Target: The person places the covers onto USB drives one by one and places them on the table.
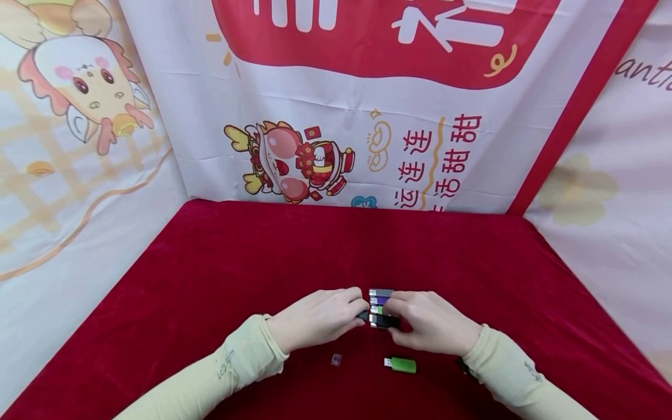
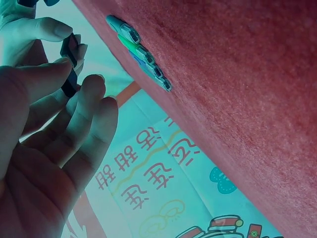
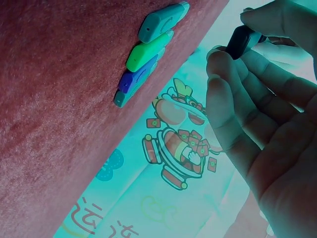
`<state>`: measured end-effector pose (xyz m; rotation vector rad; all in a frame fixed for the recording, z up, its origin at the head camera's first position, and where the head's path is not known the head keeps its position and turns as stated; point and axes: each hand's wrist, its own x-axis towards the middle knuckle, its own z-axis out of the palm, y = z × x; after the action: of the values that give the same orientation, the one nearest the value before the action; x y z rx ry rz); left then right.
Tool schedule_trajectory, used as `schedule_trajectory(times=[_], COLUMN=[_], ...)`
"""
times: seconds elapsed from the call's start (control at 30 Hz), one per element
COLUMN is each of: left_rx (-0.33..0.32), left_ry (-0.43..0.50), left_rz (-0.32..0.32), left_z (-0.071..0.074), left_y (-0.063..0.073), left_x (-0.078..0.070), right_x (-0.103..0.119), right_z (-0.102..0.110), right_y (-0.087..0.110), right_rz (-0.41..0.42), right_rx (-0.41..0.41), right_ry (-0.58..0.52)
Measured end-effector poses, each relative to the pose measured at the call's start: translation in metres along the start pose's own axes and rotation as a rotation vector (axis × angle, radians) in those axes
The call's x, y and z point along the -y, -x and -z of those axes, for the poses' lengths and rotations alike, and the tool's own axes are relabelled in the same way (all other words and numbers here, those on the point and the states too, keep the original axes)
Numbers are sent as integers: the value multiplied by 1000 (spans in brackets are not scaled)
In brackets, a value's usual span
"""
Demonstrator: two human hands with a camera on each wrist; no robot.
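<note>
My left hand pinches a small black piece between thumb and fingers; its exact kind is unclear, and it looks like a cap. Close on the right, my right hand pinches a black USB flash drive by its body. In the left wrist view the two black pieces are held end to end, touching or nearly so. Below the hands, on the cloth, lies a row of several flash drives with clear caps: a grey one, a purple one, a green one and another greyish one.
Nearer the body, a bright green flash drive lies with its metal plug bare. A small clear cap lies left of it. Something dark shows partly beside the right sleeve. Red cloth covers the table, with printed curtains around it.
</note>
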<state>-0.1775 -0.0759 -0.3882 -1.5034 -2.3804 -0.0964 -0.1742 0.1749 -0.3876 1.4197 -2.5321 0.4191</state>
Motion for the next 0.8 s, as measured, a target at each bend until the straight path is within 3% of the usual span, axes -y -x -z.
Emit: schedule_trajectory(times=[0.4, 0.8], left_rx=[9, -28], left_ry=[7, -41], left_rz=[-8, -39], left_z=[-1, -3], left_y=[-1, -1], left_x=[-3, -5], right_x=[1, 0], right_z=[-1, -2], right_y=[0, 1], right_rz=[3, 18], right_rx=[1, 12], right_ry=[-4, -35])
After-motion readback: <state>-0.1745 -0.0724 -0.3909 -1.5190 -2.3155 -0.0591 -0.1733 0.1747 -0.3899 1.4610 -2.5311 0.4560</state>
